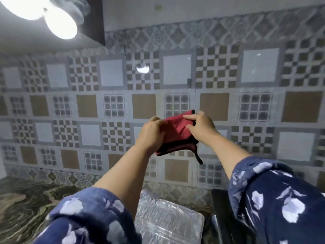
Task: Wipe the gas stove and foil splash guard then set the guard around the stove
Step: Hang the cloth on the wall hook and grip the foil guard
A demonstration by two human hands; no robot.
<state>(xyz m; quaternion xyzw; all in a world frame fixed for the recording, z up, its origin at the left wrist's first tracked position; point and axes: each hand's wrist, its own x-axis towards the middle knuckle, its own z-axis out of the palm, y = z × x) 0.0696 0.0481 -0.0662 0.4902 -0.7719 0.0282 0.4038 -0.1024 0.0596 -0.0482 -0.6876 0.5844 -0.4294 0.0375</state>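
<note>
Both my hands hold a red cloth [175, 131] with black trim up in front of the tiled wall. My left hand [152, 133] grips its left side, and my right hand [202, 123] pinches its upper right edge. A black strap hangs from the cloth's lower right corner. Below my arms, the silver foil splash guard [167, 219] lies flat on the counter. A dark edge of the gas stove [219, 206] shows to the right of the foil, mostly hidden by my right sleeve.
A patterned tile wall [114, 106] fills the view ahead. A marbled brown-green countertop [26, 205] spreads at the lower left. Bright lamps [58, 23] glare at the top left beside a dark cabinet edge.
</note>
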